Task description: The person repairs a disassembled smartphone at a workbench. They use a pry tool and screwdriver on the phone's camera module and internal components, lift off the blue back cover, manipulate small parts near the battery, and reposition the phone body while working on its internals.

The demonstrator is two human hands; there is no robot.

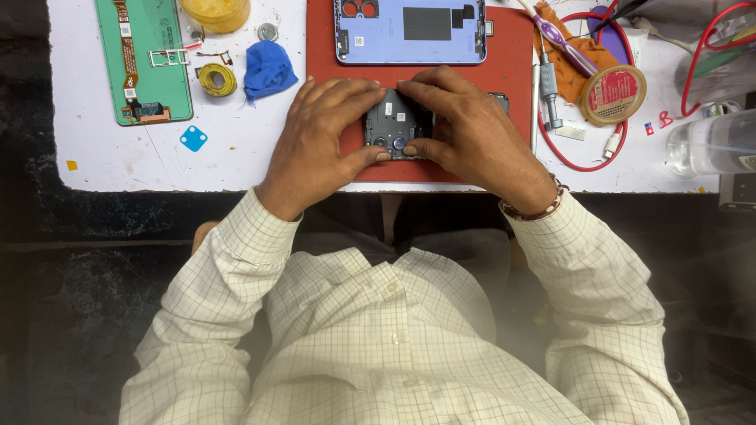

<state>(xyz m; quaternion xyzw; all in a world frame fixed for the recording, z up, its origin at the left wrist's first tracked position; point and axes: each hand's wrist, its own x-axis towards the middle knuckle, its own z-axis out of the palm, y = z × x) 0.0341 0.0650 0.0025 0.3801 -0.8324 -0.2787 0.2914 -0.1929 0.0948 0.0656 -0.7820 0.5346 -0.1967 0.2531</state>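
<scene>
My left hand (319,145) and my right hand (465,130) both grip a dark opened phone body (394,124) with small camera lenses showing, held over a red work mat (516,71). Fingers of each hand press on its top and its near edge. Most of the phone is hidden under my right hand. A light blue phone back cover (409,30) lies face down on the mat just beyond my hands.
On the white table (118,157), a green phone panel (146,59) lies at far left with a yellow tape roll (216,79), blue cloth (268,69) and yellow tub (215,12). To the right are a red cable (587,161), round tin (613,94), tools and a clear bottle (713,142).
</scene>
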